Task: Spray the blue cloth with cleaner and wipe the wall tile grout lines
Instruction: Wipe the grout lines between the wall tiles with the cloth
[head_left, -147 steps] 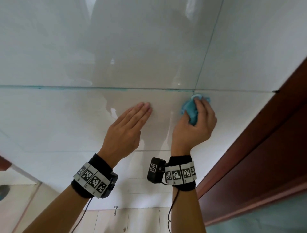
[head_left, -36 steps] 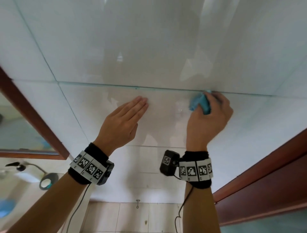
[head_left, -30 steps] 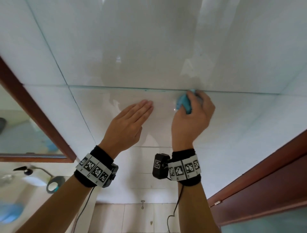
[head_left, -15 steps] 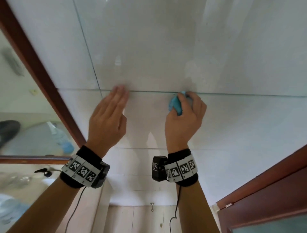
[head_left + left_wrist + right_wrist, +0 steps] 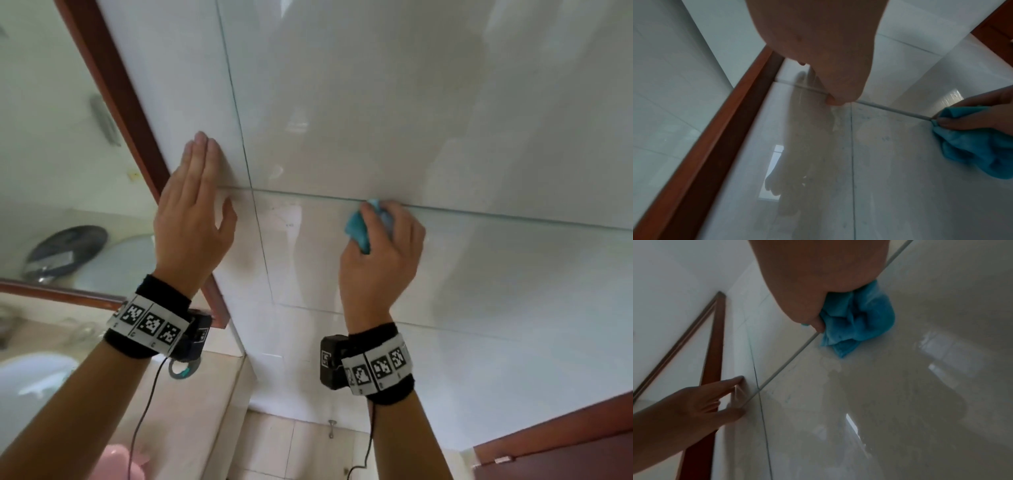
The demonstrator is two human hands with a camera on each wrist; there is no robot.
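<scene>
Home bathroom: glossy wall tiles (image 5: 376, 102), wood-framed mirror (image 5: 51, 154), washbasin (image 5: 30, 383).

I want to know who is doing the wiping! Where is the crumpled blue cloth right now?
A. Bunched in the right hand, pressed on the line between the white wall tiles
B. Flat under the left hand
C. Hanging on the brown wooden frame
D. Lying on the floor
A: the crumpled blue cloth is bunched in the right hand, against the horizontal grout line, while the left hand lies flat on the white tiled wall, holding nothing.
</scene>
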